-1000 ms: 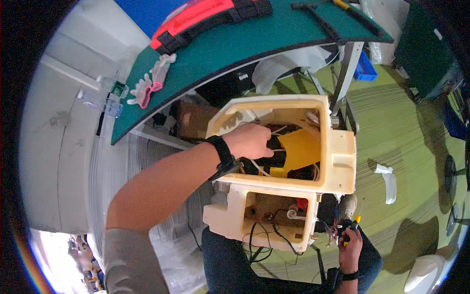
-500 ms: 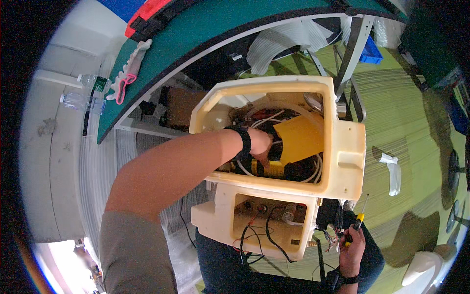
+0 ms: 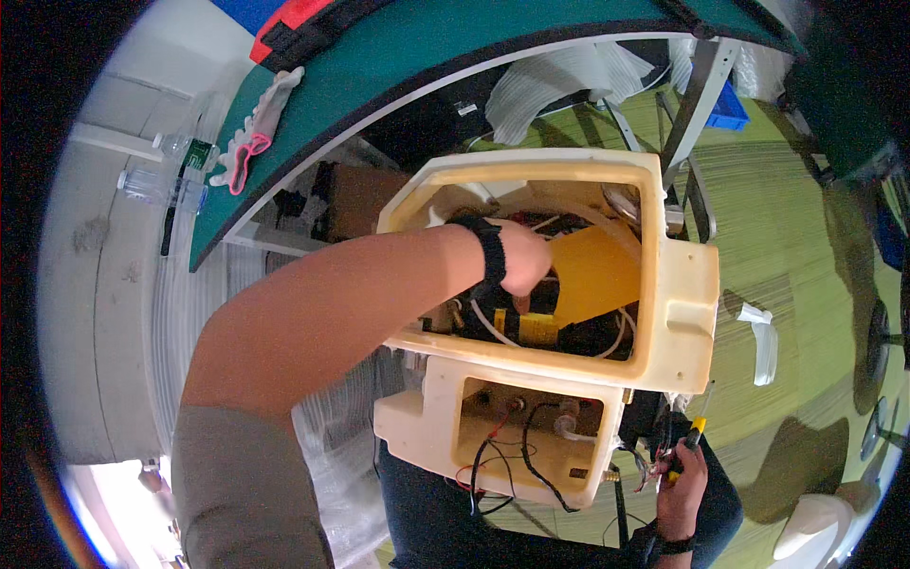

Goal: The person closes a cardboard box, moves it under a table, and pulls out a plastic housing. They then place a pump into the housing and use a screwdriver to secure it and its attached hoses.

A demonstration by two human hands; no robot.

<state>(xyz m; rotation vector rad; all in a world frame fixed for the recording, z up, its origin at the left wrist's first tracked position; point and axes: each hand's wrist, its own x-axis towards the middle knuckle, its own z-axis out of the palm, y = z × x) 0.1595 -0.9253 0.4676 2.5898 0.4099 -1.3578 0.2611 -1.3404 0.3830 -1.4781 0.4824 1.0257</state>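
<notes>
A cream plastic housing [image 3: 690, 313] with a large upper opening and a smaller lower one stands before me. My left hand [image 3: 526, 261] reaches into the upper opening, its fingers curled downward; whatever they grip is hidden. Beside it are a yellow sheet [image 3: 599, 275], a yellow-labelled part [image 3: 538, 329] and pale tubing [image 3: 493, 325]. Low on the right, my right hand [image 3: 682, 488] is closed around the yellow-and-black handle of a screwdriver [image 3: 697, 433], whose thin shaft points up. Close to that hand, loose wires [image 3: 645, 465] hang from the housing's side.
Black and red cables [image 3: 526, 455] trail out of the lower opening. Behind stands a green-topped table [image 3: 398, 57] with a metal leg [image 3: 701, 100], bearing a white-and-pink object [image 3: 256, 142]. Plastic bottles [image 3: 180, 152] are at left. A white strip [image 3: 761, 346] lies on the green floor.
My left hand has risen slightly and shifted right inside the opening, its fingers more curled. The whole scene sits a little further right in view. My right hand keeps its hold on the screwdriver.
</notes>
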